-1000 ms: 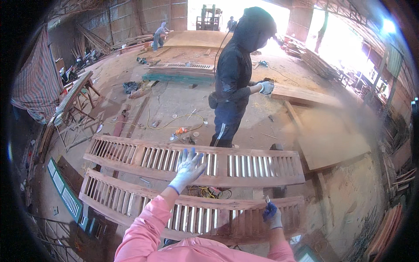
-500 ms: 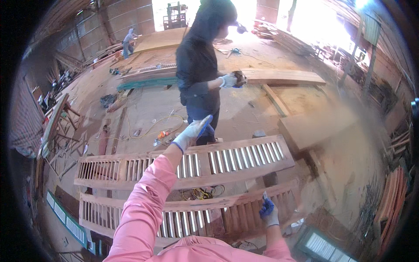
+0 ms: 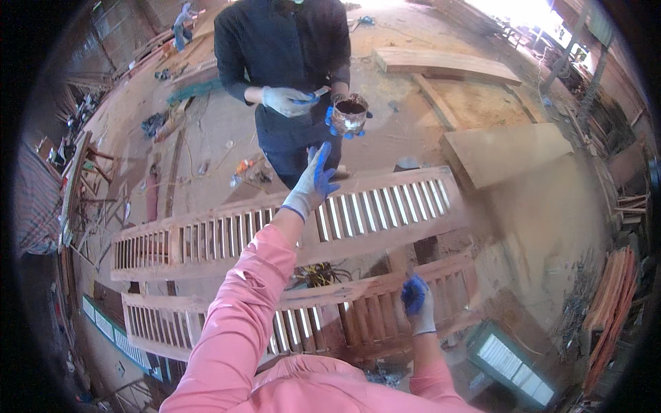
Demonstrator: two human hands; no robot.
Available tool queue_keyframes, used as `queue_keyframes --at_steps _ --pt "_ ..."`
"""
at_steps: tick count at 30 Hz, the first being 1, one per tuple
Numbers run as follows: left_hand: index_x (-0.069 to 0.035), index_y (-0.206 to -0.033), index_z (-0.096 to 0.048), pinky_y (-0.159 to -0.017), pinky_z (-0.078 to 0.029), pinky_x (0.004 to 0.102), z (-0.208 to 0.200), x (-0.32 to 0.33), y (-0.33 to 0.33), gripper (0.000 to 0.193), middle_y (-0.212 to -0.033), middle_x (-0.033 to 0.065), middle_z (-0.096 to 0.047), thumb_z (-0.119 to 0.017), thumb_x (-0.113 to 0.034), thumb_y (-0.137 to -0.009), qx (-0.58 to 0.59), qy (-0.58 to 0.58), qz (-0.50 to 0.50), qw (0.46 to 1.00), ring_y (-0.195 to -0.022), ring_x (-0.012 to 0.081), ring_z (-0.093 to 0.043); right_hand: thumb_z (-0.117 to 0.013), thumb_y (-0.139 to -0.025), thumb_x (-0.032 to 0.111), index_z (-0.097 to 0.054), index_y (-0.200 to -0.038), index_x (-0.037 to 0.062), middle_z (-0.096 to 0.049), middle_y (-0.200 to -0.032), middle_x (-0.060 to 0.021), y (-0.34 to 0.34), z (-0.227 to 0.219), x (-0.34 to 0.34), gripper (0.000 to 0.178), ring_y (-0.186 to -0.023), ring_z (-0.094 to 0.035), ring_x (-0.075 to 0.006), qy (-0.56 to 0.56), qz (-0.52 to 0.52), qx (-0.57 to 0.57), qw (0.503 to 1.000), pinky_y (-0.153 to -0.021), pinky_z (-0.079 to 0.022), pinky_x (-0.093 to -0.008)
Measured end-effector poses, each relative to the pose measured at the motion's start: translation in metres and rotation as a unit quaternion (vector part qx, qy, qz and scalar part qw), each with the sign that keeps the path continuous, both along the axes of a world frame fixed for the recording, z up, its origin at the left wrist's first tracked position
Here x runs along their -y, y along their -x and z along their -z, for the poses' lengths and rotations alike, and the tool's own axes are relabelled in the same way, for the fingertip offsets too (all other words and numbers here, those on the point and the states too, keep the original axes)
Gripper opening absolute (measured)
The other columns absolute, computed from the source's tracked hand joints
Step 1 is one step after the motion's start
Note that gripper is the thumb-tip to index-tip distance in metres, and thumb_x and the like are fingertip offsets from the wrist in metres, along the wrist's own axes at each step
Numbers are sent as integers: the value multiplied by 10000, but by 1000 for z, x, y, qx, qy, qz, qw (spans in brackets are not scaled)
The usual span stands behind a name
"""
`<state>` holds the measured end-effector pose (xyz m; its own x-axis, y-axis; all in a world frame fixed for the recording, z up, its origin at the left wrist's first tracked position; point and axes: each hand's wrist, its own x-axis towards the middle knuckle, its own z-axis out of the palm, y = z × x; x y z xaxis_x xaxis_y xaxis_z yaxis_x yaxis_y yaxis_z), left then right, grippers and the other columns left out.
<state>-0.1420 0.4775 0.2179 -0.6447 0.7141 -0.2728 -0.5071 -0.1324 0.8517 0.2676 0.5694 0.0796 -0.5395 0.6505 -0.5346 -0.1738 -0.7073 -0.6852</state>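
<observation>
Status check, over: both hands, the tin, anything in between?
Left hand open, reaching toward co-worker's tin. Right hand resting on near shutter. Far shutter lies between.

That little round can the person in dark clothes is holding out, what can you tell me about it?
The can is small, round and shiny metal, open at the top, with something dark brown inside. It sits upright in the co-worker's blue-gloved hand, above the far louvred shutter. The left hand reaches toward it, not touching.
</observation>
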Motion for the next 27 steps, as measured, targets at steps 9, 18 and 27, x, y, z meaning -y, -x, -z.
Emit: queue_keyframes --at_steps 9,18,27 --pt "-92 -1639 47 -1251 -301 419 40 -27 1 1485 -1639 209 -76 -997 -322 -607 -417 187 -210 864 -1504 347 -270 -651 -1014 169 -656 -1256 47 -658 -896 3 10 -25 -2 271 -739 -624 -105 -58 -40 24 997 -640 -522 -248" --pt "-173 -1523 -244 -1105 -477 459 101 -76 10 1017 -1424 88 -534 -886 -274 -741 -251 -68 -182 948 -1309 253 -544 -644 -1023 152 -647 -1268 -39 -670 -902 -48 58 -86 -2 310 -721 -592 -106 -147 -46 -15 988 -644 -482 -254" --pt "-105 -1518 -195 -1118 -472 445 49 -22 -58 1132 -1432 149 -492 -946 -153 -672 -345 -35 -208 915 -1318 259 -542 -640 -1023 138 -679 -1262 -41 -653 -855 -31 91 -170 -6 301 -718 -561 -82 -276 27 -42 960 -629 -427 -219"
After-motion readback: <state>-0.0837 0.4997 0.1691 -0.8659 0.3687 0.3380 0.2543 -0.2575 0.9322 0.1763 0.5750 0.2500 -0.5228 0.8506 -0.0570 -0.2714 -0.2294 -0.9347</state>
